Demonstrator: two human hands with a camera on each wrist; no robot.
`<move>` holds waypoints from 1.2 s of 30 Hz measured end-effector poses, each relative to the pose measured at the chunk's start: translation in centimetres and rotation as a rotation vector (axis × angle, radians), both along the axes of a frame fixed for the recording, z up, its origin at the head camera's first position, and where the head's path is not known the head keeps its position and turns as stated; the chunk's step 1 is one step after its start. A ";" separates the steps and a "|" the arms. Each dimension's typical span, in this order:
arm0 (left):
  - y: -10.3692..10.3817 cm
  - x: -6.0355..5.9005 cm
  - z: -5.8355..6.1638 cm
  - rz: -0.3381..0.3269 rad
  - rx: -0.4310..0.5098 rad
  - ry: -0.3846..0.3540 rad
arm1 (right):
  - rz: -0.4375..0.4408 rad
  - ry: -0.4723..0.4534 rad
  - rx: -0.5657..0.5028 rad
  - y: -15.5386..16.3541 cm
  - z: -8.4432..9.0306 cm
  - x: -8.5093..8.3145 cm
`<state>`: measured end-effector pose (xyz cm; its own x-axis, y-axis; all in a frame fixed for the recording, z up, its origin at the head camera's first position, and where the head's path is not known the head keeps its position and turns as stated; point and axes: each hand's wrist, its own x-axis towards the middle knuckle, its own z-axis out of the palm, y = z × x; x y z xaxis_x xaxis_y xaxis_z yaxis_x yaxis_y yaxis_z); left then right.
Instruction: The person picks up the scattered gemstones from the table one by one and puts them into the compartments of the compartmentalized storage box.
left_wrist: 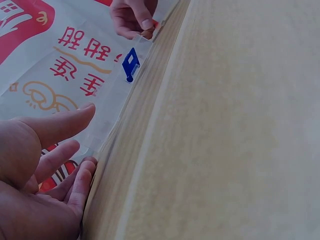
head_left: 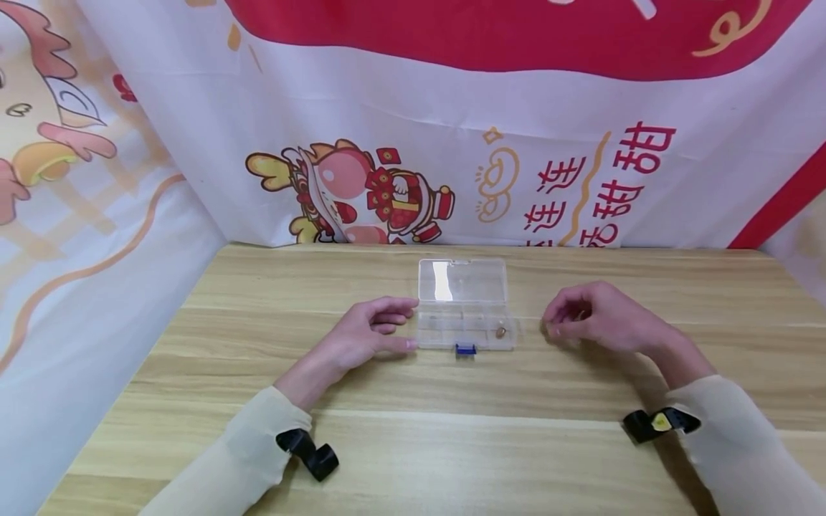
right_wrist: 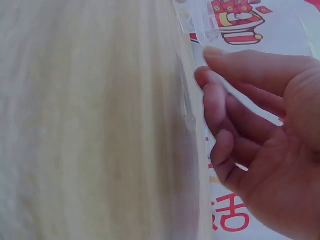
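Sleeves (head_left: 239, 459) nearest me; left hand (head_left: 361, 337) relaxed, touching clear box (head_left: 464, 304); right hand (head_left: 596, 319) loosely curled, grasping nothing. Careless nudge could slide box, I judge.

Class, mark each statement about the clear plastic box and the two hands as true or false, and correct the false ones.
1. The clear plastic box lies on the wooden table with its lid open. True.
2. The box's latch is red. False: it is blue.
3. The left hand touches the box's left end. True.
4. The right hand rests inside the box. False: it is beside the box's right end, apart from it.
5. A small round object lies in a right-hand compartment. True.
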<state>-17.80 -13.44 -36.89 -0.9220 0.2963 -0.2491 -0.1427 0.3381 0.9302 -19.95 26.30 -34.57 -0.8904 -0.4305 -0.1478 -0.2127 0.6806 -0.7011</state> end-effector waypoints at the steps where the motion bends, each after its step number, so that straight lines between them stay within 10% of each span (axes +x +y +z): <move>1: 0.0 0.0 0.0 0.000 0.000 0.002 | -0.012 0.011 -0.001 -0.2 0.1 0.0; 36: 0.1 0.0 0.2 -0.003 -0.013 -0.001 | -0.009 0.099 -0.064 -5.3 1.5 0.6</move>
